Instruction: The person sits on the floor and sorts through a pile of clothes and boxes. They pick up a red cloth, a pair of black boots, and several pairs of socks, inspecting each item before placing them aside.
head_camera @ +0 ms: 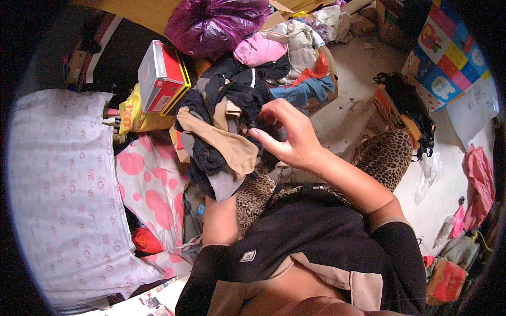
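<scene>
A bundle of dark stockings or garments (pixel 213 154) lies over the end of my left forearm (pixel 220 223) and hides the hand beneath it. Draped on top is a tan stocking or sock (pixel 221 142), its wider end hanging toward my lap. A grey piece of cloth (pixel 225 185) shows at the bundle's lower edge. My right hand (pixel 290 136) is just right of the bundle, thumb and forefinger spread with nothing seen between them; its other fingers are partly hidden. Behind the bundle, more black clothing (pixel 241 75) is heaped.
A purple plastic bag (pixel 217 25), pink cloth (pixel 261 49) and blue cloth (pixel 304 91) surround the heap. Left are a red-and-grey box (pixel 164 77), a yellow bag (pixel 138 110) and a printed white sheet (pixel 67 189). At right stand a colourful box (pixel 446 59) and black straps (pixel 419 114).
</scene>
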The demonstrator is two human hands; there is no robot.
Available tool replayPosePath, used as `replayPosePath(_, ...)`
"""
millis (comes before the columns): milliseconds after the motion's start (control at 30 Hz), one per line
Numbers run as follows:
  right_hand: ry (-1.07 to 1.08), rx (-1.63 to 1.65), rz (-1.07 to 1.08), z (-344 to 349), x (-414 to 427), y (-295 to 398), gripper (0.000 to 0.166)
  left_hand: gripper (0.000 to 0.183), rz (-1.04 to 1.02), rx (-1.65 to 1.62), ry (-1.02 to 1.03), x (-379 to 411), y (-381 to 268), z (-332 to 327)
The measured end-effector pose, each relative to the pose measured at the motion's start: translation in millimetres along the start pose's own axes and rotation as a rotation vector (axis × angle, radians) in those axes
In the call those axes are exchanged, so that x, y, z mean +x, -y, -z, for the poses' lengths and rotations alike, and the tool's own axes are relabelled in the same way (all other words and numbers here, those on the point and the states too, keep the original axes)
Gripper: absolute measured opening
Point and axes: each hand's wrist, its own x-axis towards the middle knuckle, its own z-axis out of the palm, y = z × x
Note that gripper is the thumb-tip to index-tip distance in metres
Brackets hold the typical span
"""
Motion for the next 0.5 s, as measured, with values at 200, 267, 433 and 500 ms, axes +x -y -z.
replayPosePath(200,0.137,0.239,-0.312,1,-2,-13,0.015,0.051,0.023,-0.002,0.011,4,8,2)
replayPosePath(267,0.235,0.604,-0.561,7,0,-14,0.012,0.051,0.020,-0.008,0.002,3,10,4)
replayPosePath(433,0.328,0.817,-0.743,23,2,-28,0.017,0.051,-0.014,-0.020,-0.015,7,8,7)
replayPosePath(500,0.330,1.038,-0.748,30,4,-32,0.019,0.051,-0.025,-0.022,-0.021,9,7,9)
